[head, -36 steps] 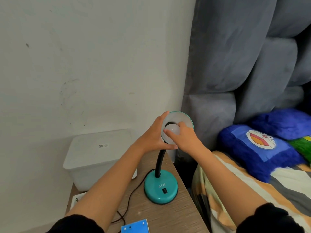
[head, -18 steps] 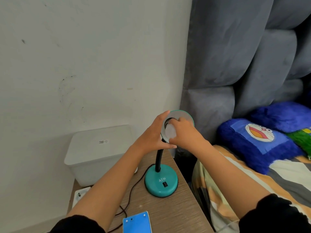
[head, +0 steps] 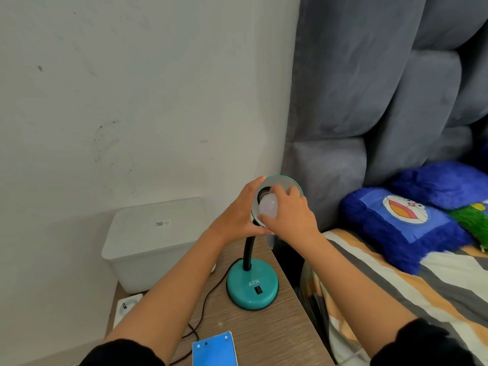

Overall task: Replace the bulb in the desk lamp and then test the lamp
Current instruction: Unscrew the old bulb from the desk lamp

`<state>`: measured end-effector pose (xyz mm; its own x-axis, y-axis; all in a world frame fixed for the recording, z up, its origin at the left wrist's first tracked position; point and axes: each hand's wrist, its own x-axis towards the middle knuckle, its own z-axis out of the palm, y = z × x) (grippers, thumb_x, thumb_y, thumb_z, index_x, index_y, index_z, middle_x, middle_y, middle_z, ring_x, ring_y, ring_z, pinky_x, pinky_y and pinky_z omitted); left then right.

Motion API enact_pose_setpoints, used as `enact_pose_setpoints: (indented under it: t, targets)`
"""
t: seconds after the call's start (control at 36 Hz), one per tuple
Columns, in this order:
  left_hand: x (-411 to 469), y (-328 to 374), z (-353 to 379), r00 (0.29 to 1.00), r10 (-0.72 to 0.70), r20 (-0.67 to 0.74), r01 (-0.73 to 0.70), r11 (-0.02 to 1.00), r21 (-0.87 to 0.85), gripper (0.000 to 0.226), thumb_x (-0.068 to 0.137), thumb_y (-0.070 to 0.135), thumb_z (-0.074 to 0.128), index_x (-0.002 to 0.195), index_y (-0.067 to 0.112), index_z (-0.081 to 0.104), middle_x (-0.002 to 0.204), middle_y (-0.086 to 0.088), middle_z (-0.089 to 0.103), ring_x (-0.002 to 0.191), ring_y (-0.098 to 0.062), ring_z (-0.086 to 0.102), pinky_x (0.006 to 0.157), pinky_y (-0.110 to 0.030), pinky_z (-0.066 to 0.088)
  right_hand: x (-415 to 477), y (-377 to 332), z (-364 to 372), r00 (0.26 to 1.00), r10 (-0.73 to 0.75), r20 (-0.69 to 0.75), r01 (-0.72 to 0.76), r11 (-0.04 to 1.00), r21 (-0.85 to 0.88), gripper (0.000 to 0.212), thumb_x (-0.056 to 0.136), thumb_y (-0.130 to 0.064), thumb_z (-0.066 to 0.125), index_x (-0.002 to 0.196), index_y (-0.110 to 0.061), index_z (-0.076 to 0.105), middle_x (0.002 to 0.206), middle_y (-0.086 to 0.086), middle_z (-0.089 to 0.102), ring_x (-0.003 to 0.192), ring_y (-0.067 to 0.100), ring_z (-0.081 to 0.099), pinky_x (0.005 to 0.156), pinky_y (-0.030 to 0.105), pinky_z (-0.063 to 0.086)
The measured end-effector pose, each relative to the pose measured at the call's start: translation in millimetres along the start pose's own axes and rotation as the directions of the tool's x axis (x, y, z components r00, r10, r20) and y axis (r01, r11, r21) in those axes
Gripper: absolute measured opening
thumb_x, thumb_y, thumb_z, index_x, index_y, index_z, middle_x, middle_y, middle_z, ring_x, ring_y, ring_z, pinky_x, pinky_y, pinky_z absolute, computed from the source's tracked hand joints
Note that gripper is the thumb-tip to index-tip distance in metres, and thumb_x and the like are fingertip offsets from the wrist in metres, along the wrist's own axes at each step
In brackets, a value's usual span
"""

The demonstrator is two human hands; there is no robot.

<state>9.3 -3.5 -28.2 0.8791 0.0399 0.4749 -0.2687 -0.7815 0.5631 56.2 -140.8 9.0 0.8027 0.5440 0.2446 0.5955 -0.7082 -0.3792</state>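
A teal desk lamp stands on a wooden bedside table (head: 277, 336); its round base (head: 252, 287) carries a black switch, and a black gooseneck (head: 248, 250) rises to the shade (head: 286, 184), which faces me. My left hand (head: 237, 215) grips the left rim of the shade. A white bulb (head: 268, 207) sits at the dark socket inside the shade, and my right hand (head: 290, 215) wraps its fingers around it. The bulb's base is hidden in the socket.
A white lidded plastic box (head: 155, 239) stands at the wall behind the table. The lamp's black cord (head: 203, 307) runs left toward a white power strip (head: 126, 306). A blue box (head: 214, 350) lies at the table's near edge. A bed with blue pillows (head: 401, 223) is right.
My right hand has shifted on the bulb, turning around it, so more of the white bulb shows now. My left hand keeps the same hold on the shade. The view drifted slightly.
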Motion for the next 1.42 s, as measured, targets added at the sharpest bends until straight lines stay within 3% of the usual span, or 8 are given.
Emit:
enact_pose_setpoints:
  t: [0.28,0.44,0.58,0.69,0.92,1.11,1.22,1.42]
  targets:
    - [0,0,0,1.000,-0.025,-0.003,0.025,1.000,-0.007,0.114,0.062,0.032,0.086,0.140,0.038,0.003,0.144,0.012,0.021,0.128,0.006,0.024,0.100,0.003,0.020,3,3,-7,0.997,0.059,0.048,-0.065,0.989,0.132,0.065,0.078,-0.028,0.066,0.134,-0.021,0.036,0.132,0.015,0.039,0.117,0.035,0.044,0.087,0.037,0.044]
    - [-1,1,-1,0.999,-0.042,0.000,0.042,0.999,-0.013,0.113,0.062,0.031,0.086,0.140,0.037,0.003,0.143,0.013,0.022,0.129,0.007,0.023,0.101,0.002,0.019,-1,-3,-6,0.983,0.179,0.049,-0.186,0.951,0.245,0.065,0.083,-0.051,0.057,0.128,-0.008,0.038,0.122,0.018,0.051,0.108,0.035,0.055,0.078,0.037,0.046]
    - [-3,0,-1,0.998,-0.059,-0.013,0.059,0.998,-0.027,0.115,0.062,0.032,0.086,0.142,0.037,0.004,0.142,0.016,0.021,0.127,0.010,0.023,0.097,0.006,0.018,-1,-2,-7,0.998,0.060,0.010,-0.060,0.972,0.227,0.060,0.077,-0.025,0.069,0.129,-0.017,0.041,0.128,0.013,0.046,0.119,0.032,0.044,0.087,0.034,0.042]
    - [-2,0,-1,0.998,-0.057,-0.005,0.056,0.998,-0.025,0.114,0.062,0.032,0.085,0.141,0.037,0.004,0.141,0.016,0.021,0.126,0.010,0.023,0.097,0.007,0.018,-4,-5,-9,0.987,0.157,-0.022,-0.143,0.944,0.296,0.063,0.079,-0.046,0.065,0.125,-0.007,0.043,0.117,0.014,0.055,0.106,0.031,0.057,0.081,0.038,0.049]
    - [-2,1,0,0.999,-0.033,-0.011,0.032,0.998,-0.049,0.113,0.062,0.031,0.085,0.137,0.048,0.002,0.144,0.010,0.025,0.131,0.000,0.030,0.103,-0.003,0.026,2,-8,-8,0.994,-0.003,-0.109,0.023,0.983,0.181,0.046,0.078,-0.032,0.067,0.118,-0.016,0.050,0.117,0.003,0.059,0.106,0.021,0.055,0.080,0.035,0.050]
    - [-3,2,-1,1.000,-0.009,-0.008,0.008,1.000,-0.019,0.112,0.064,0.030,0.084,0.140,0.039,0.003,0.150,0.003,0.023,0.136,-0.003,0.025,0.111,-0.018,0.024,0,-9,-3,0.983,0.160,0.093,-0.161,0.987,0.002,0.060,0.078,-0.040,0.064,0.123,-0.008,0.040,0.122,0.016,0.052,0.113,0.034,0.052,0.084,0.038,0.047]
    - [-4,2,0,1.000,-0.007,-0.005,0.007,1.000,-0.006,0.113,0.064,0.033,0.084,0.141,0.038,0.002,0.149,0.008,0.022,0.133,0.002,0.024,0.107,-0.005,0.020,-1,-6,-6,0.996,0.078,0.038,-0.076,0.995,-0.062,0.056,0.078,-0.022,0.063,0.128,-0.016,0.036,0.124,0.012,0.042,0.103,0.035,0.056,0.071,0.036,0.044]
    - [-4,3,-2,1.000,-0.027,0.001,0.027,0.999,-0.026,0.113,0.064,0.031,0.084,0.139,0.041,0.001,0.150,0.005,0.022,0.136,-0.004,0.026,0.111,-0.020,0.026,1,-6,3,0.993,0.084,0.088,-0.113,0.903,0.414,0.059,0.084,-0.022,0.061,0.135,-0.020,0.031,0.126,0.013,0.031,0.089,0.024,0.042,0.072,0.030,0.040]
